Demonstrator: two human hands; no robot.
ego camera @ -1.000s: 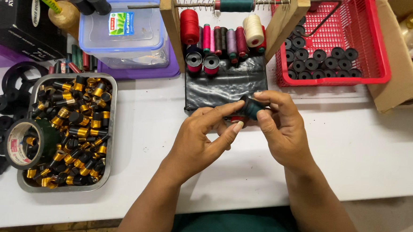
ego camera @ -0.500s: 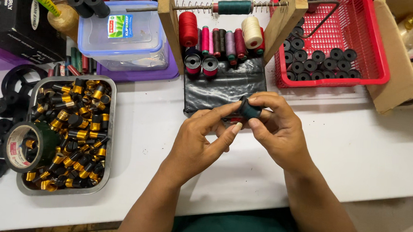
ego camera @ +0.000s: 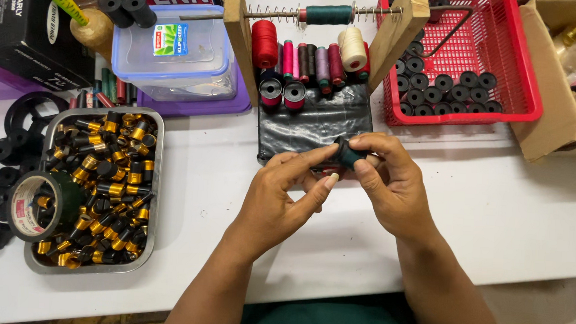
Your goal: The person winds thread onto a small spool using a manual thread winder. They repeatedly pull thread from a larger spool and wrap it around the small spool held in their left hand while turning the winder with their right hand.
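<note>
Both forearms are bare from wrist to past the elbow, with no watch, band or glove on either. The left hand [ego camera: 279,204] and the right hand [ego camera: 392,184] carry no rings that can be seen. The fingers [ego camera: 323,183] end in short nails, pale against the tips. Dark green cloth shows at the bottom edge of the view, between the arms and under the right elbow.

Both hands, left hand [ego camera: 279,201] and right hand [ego camera: 392,184], pinched a dark green spool [ego camera: 349,153] just in front of the black block [ego camera: 313,120], above the tabletop [ego camera: 536,195].
</note>
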